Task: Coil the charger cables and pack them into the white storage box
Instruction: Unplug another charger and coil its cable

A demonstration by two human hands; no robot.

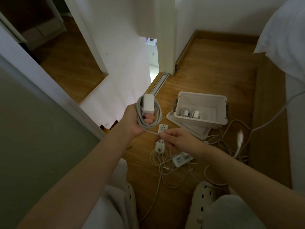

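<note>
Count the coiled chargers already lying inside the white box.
2. The first charger lies in the white storage box toward its left end; the second charger lies just right of it. The near wall may hide more.

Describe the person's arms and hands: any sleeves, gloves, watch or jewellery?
Left forearm and right forearm are bare to the frame edge, no sleeve showing. The left hand and right hand are ungloved; no watch, bracelet or ring is visible in this dim light.
</note>
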